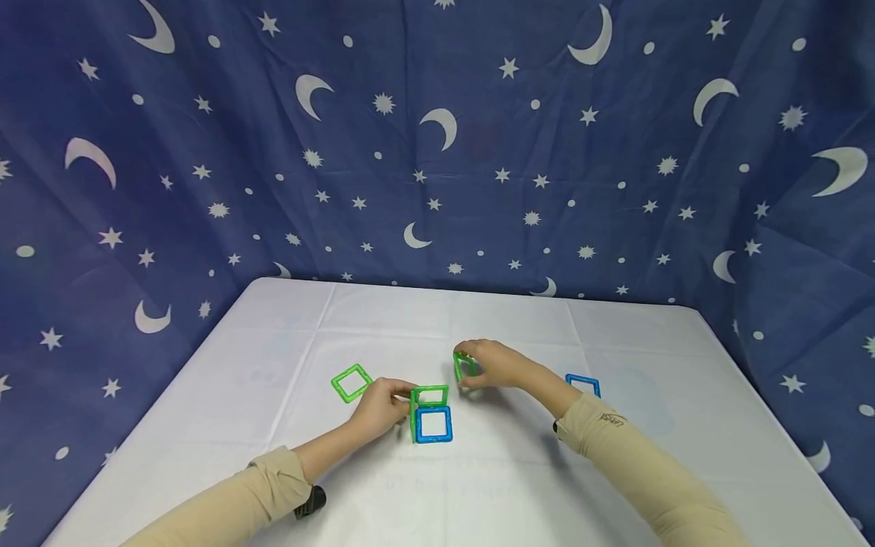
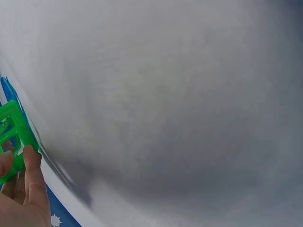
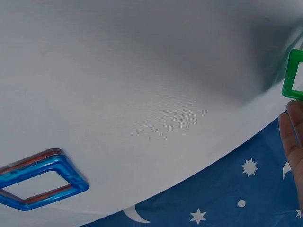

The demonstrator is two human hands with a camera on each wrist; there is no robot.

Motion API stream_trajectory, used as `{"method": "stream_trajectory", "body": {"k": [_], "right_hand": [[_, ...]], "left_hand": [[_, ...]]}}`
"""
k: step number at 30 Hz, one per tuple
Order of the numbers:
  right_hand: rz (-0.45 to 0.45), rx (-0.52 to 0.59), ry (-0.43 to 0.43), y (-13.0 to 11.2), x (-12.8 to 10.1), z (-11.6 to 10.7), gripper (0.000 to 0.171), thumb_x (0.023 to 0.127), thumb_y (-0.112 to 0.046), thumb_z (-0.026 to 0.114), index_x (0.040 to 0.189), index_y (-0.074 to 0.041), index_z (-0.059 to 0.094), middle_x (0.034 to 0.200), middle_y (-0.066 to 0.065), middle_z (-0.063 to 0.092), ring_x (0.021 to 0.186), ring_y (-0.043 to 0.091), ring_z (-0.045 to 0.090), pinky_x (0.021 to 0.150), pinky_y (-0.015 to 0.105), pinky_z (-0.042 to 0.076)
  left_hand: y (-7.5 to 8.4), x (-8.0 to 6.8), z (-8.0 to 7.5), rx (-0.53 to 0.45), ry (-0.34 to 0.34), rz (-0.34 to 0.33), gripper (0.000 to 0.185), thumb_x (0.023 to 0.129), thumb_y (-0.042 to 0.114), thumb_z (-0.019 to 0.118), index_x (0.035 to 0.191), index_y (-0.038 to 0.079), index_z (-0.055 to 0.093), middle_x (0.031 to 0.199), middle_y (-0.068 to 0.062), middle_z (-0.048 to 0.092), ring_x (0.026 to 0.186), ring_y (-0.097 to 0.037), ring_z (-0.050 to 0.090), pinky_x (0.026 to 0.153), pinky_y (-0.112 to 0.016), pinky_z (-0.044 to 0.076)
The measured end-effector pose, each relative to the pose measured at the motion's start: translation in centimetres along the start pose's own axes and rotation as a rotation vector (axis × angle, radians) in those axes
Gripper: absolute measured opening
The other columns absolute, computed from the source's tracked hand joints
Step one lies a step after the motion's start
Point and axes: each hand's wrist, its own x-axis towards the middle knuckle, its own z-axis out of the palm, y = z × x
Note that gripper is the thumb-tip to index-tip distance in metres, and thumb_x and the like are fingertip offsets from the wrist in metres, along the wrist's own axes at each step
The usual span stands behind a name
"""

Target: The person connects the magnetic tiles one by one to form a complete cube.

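from the head view, my left hand [image 1: 380, 406] pinches the small build [image 1: 431, 416] of square frames near the middle of the white counter [image 1: 273, 334]: a blue square lying flat, with green squares standing at its far edge and its left edge. my fingers are closed on the left side of that build. my right hand [image 1: 494, 365] is curled round a single green square [image 1: 465, 366], which it holds upright just behind and to the right of the build, not touching it. another green square [image 1: 352, 382] lies flat on the counter just left of my left hand, and a loose blue square [image 1: 583, 384] lies beside my right forearm. a dark blue cloth [image 1: 437, 152] with moons and stars hangs behind.

from the left wrist view, my thumb [image 2: 34, 182] presses the edge of a green frame [image 2: 15, 132] at the left border, over the blurred counter [image 2: 165, 94].

from the right wrist view, a fingertip [image 3: 294, 137] lies just under the corner of the green square [image 3: 296, 75] at the right border. the blue square [image 3: 38, 182], stacked on a reddish one, lies flat at lower left, well apart from my hand.
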Motion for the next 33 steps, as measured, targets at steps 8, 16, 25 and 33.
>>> {"method": "stream_trajectory", "body": {"k": [8,16,25,33], "right_hand": [[0.006,0.038,-0.005,0.4,-1.3,0.1,0.056,0.082,-0.036,0.072,0.124,-0.003,0.055,0.12,0.01,0.063,0.111,0.024,0.06,0.096,0.039,0.048],[-0.009,0.056,0.013,0.4,-2.4,0.0,0.056,0.082,-0.038,0.072,0.124,-0.004,0.056,0.12,0.009,0.063,0.112,0.024,0.06,0.096,0.041,0.049],[-0.01,0.126,0.017,-0.4,-3.1,0.2,0.057,0.082,-0.035,0.073,0.126,-0.004,0.054,0.12,0.01,0.064,0.111,0.024,0.06,0.097,0.042,0.048],[-0.05,0.212,0.049,-0.3,-3.8,0.6,0.053,0.081,-0.03,0.074,0.122,-0.002,0.054,0.115,0.01,0.066,0.104,0.026,0.064,0.09,0.039,0.052]], "left_hand": [[0.3,0.2,-0.2,-0.003,0.0,-0.001,0.026,0.078,-0.012,0.06,0.104,-0.009,0.067,0.096,-0.023,0.069,0.069,-0.022,0.07,0.052,-0.021,0.054],[0.4,0.4,-0.2,-0.011,-0.014,0.007,0.027,0.078,-0.011,0.059,0.104,-0.01,0.066,0.096,-0.023,0.069,0.07,-0.022,0.07,0.053,-0.022,0.054],[0.4,0.4,-0.2,-0.006,-0.018,0.014,0.026,0.078,-0.011,0.06,0.104,-0.009,0.067,0.095,-0.023,0.069,0.069,-0.02,0.069,0.053,-0.021,0.053],[0.5,0.4,0.1,-0.016,-0.023,0.002,0.026,0.079,-0.01,0.061,0.103,-0.009,0.067,0.096,-0.023,0.069,0.072,-0.023,0.07,0.052,-0.023,0.054]]}}
